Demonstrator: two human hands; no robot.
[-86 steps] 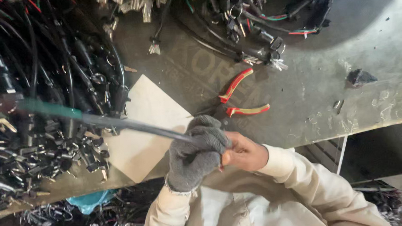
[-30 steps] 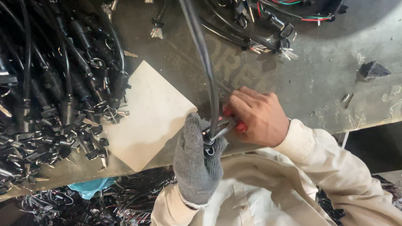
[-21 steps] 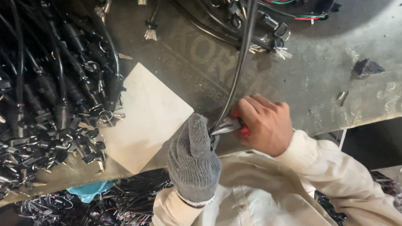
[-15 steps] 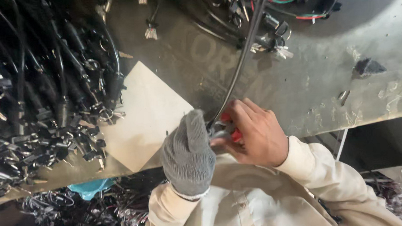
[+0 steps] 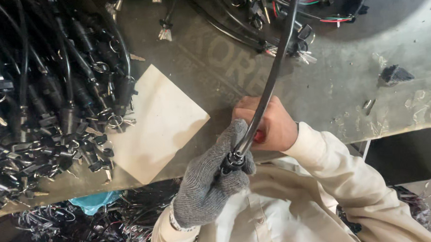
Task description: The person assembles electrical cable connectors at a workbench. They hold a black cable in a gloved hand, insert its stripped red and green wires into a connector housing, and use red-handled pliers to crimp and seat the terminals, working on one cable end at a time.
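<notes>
Firmly gripped black cable (image 5: 271,81) end in gloved left hand (image 5: 213,183), red-handled pliers (image 5: 259,136) clenched in bare right hand (image 5: 268,124) just beyond.

Grey knit glove (image 5: 206,193), black cable (image 5: 271,81), red tool handle (image 5: 259,136), cream sleeve (image 5: 351,178), white card (image 5: 156,123).

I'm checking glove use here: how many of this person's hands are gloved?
1. The left hand, nearest the camera, wears a grey knit glove and grips the black cable; the right hand behind it is bare.
</notes>
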